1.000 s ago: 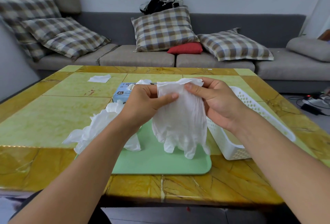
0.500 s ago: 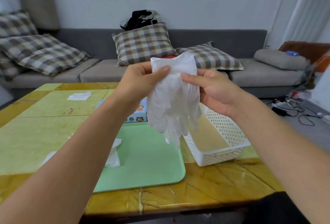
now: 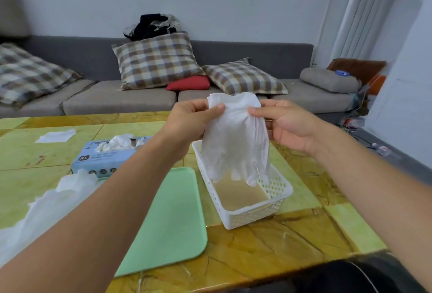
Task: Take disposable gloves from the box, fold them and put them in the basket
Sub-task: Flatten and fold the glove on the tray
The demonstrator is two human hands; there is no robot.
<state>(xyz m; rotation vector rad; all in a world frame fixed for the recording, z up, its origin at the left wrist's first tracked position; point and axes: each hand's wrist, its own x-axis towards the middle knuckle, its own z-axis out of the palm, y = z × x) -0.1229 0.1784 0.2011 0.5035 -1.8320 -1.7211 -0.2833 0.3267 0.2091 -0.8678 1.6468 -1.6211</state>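
Glove (image 3: 236, 138) now hangs over the basket (image 3: 275, 204), carried across from the tray side. Left hand (image 3: 187, 124) and right hand (image 3: 287, 124) pinch its cuff (unfolded yet); folding remains.

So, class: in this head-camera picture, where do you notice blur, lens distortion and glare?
Head view: soft overall, the glove box print smeared; wide-angle bending curves the curtain and stretches both forearms; pale sheen along the table near edge; the white glove keeps little fold detail.
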